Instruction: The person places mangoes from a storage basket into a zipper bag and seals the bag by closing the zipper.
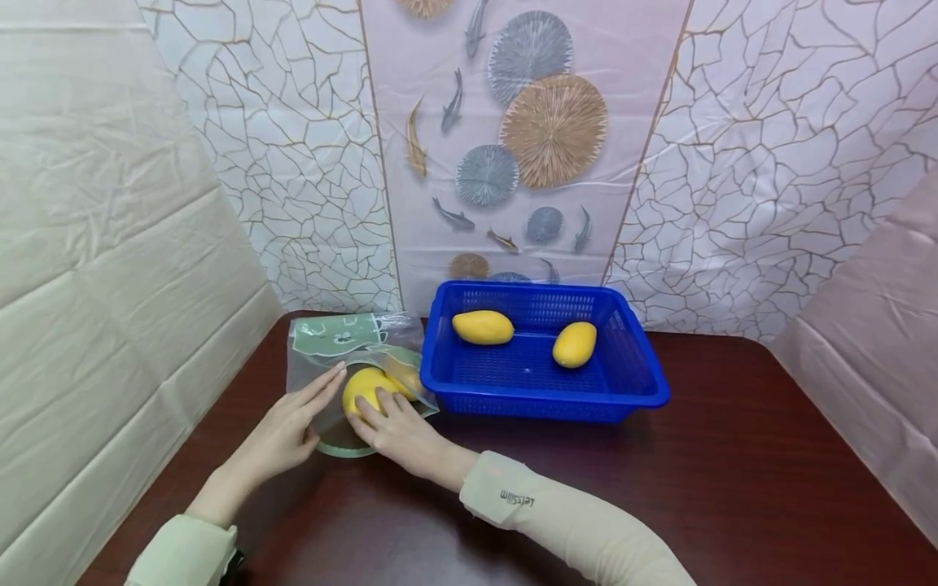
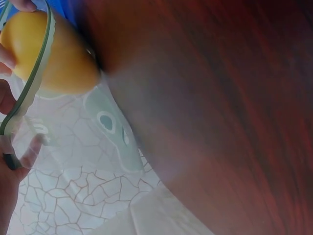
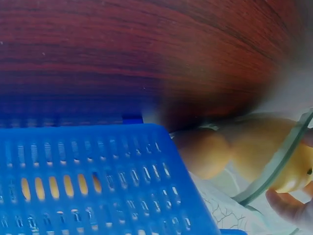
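Observation:
At the left of the head view lies a clear plastic bag (image 1: 304,370) with green print and a green-edged mouth. My right hand (image 1: 399,431) grips a yellow mango (image 1: 362,387) at that mouth, fingers over its top; the right wrist view shows a thumb (image 3: 286,205) against it. Another mango (image 1: 406,380) shows through the film, deeper inside. My left hand (image 1: 286,427) touches the mouth's left side, its fingers straight and the thumb apart. In the left wrist view the bag's green edge (image 2: 39,63) crosses in front of a mango (image 2: 68,58).
Right of the bag, touching or nearly touching it, stands a blue plastic basket (image 1: 542,400). Inside are two mangoes, one on the left (image 1: 484,327) and one on the right (image 1: 575,345). A dark red wooden table (image 1: 733,456) bears everything, with patterned cloth (image 1: 308,163) behind.

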The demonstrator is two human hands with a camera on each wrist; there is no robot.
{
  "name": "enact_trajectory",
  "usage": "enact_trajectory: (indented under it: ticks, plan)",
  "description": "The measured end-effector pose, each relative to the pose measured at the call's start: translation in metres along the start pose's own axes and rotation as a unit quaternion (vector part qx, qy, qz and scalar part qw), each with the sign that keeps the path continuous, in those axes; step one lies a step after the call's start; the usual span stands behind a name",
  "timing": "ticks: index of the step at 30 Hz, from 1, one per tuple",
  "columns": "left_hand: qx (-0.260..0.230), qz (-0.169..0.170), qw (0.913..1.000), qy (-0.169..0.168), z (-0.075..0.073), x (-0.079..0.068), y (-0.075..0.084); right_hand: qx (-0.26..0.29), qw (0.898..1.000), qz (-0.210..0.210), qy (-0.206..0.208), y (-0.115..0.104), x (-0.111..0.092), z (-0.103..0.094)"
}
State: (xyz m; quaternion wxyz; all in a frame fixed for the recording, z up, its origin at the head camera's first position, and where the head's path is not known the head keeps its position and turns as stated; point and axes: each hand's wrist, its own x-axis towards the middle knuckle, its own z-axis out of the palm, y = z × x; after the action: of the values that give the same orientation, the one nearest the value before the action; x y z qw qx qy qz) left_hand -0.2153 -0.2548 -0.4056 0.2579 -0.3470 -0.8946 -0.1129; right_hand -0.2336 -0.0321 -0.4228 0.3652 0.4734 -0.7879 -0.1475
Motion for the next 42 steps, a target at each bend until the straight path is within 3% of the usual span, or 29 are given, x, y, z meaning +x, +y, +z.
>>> enact_trajectory:
  ticks: [9, 17, 29, 38, 42]
  plan:
    - [0.001, 0.005, 1.0000, 0.003, -0.002, 0.005, 0.000, -0.051, 0.998, 0.004, 0.027, -0.003, 0.012, 0.008]
    - [0.003, 0.007, 1.0000, 0.005, -0.001, -0.001, 0.001, -0.072, 0.995, 0.003, 0.073, -0.011, 0.018, 0.017]
    - [0.000, -0.002, 1.0000, 0.000, 0.000, -0.002, 0.004, -0.075, 0.996, 0.003, 0.047, -0.014, 0.021, 0.035]
    - [0.002, 0.000, 1.0000, 0.000, 0.000, 0.002, 0.004, -0.056, 0.997, -0.001, 0.052, -0.011, 0.021, 0.034]
    - [0.004, 0.007, 1.0000, 0.004, 0.000, 0.004, 0.005, -0.070, 0.997, 0.002, 0.027, -0.010, 0.023, 0.032]
